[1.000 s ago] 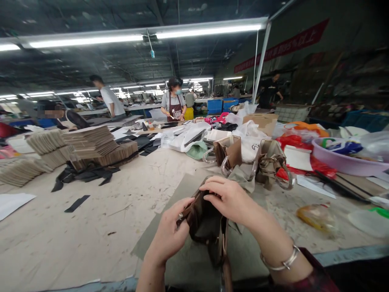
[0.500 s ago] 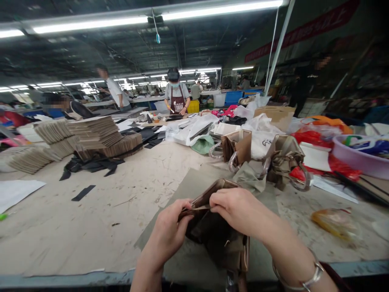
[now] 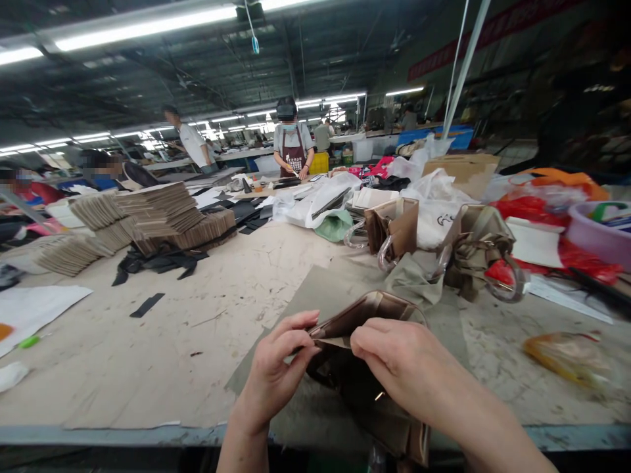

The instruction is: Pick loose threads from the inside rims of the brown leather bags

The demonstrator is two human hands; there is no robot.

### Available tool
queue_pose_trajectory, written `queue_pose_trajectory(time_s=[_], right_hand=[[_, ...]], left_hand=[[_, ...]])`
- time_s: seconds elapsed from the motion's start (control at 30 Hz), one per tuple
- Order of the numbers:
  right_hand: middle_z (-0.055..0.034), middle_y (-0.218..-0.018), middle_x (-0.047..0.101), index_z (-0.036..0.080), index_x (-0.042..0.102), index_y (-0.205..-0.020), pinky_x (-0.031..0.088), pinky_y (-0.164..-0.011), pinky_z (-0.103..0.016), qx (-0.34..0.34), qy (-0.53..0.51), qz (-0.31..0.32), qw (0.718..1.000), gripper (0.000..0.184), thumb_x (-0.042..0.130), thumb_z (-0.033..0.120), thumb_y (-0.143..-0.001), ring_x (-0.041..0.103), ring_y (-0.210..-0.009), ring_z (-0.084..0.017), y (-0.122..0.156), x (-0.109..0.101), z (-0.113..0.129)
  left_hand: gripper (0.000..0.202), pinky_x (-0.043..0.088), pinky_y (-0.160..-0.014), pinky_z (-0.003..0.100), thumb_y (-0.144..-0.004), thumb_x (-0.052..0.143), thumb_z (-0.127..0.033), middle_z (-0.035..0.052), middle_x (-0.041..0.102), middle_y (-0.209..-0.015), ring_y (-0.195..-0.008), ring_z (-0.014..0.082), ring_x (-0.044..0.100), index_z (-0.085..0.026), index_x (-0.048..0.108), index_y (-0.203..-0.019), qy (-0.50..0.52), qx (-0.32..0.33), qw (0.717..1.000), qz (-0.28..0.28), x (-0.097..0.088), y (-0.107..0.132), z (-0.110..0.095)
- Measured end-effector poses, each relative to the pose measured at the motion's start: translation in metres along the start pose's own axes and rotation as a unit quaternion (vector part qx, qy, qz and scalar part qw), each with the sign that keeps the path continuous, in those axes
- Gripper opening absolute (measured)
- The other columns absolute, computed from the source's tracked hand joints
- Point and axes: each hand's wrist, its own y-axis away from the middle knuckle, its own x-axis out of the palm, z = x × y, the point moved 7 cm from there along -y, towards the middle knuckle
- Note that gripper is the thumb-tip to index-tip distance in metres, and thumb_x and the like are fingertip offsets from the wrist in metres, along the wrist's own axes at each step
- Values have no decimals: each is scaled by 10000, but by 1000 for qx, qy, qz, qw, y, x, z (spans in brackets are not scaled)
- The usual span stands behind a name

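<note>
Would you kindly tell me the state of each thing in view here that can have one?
left hand: closed on the rim of the brown bag.
right hand: closed on the same rim.
brown bag: mouth open, held by both hands.
grey sheet: lying flat on the table.
card stacks: piled, leaning aslant.
tan bag: standing upright.
purple basin: upright, holding items.
black strip: lying flat, untouched.

The right hand [image 3: 401, 364] has slid beside the left hand [image 3: 276, 371] — the brown bag [image 3: 374, 310] gapes wider.
</note>
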Motion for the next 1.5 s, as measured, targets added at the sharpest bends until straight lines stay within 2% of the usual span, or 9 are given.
queue_pose_trajectory(time_s=[0.13, 0.3, 0.5, 0.77, 0.93, 1.37, 1.5], right_hand=[[22, -777, 593, 257, 678, -861, 294, -576, -256, -17, 1, 12, 1000, 243, 500, 95, -898, 517, -659, -110, 4, 0, 1], [22, -835, 594, 300, 677, -955, 308, -600, -259, -7, -7, 30, 1000, 280, 496, 91, -915, 539, -710, -122, 4, 1, -1], [29, -878, 591, 310, 636, -1002, 338, -644, -260, 9, -14, 36, 999, 281, 482, 89, -921, 556, -760, -132, 3, 2, -2], [23, -899, 598, 368, 595, -1181, 364, -671, -250, 9, -11, 31, 999, 400, 476, 92, -916, 567, -781, -129, 4, 2, -3], [24, -897, 596, 332, 616, -1110, 349, -659, -253, 16, 4, 27, 999, 356, 494, 85, -884, 557, -769, -126, 4, 3, -3], [21, -883, 593, 282, 627, -966, 342, -659, -264, 30, 18, 45, 998, 261, 496, 87, -852, 558, -766, -125, 4, 5, 0], [23, -881, 597, 286, 630, -993, 345, -662, -265, 30, 18, 41, 999, 267, 511, 89, -858, 560, -760, -123, 5, 4, 1]], left_hand=[[217, 533, -898, 299, -858, 572, -49, 77, 642, -1219, -1086, 182, 627, -220, 694, -911, -16, 50, 998, 21, 0, 1, -6], [277, 551, -875, 291, -847, 581, -26, 79, 656, -1193, -1068, 184, 641, -230, 708, -986, -14, 96, 995, 13, 0, 2, -10], [320, 550, -888, 282, -836, 594, -10, 68, 648, -1199, -1073, 173, 638, -240, 704, -1029, -9, 87, 996, 13, 2, 2, -8], [295, 547, -923, 289, -819, 652, -62, 53, 689, -1123, -1015, 155, 662, -231, 690, -1057, -44, 75, 996, 0, 1, 1, -8], [247, 557, -888, 281, -819, 650, -78, 55, 696, -1089, -989, 156, 666, -219, 697, -1016, -61, 75, 995, -4, 3, -1, -13], [227, 565, -878, 337, -831, 637, -86, 86, 669, -1130, -1014, 188, 650, -220, 690, -1006, -82, 83, 993, 7, 11, 0, -14], [222, 559, -892, 336, -833, 637, -95, 81, 670, -1129, -1007, 183, 651, -220, 680, -1011, -90, 89, 992, 8, 12, -1, -15]])
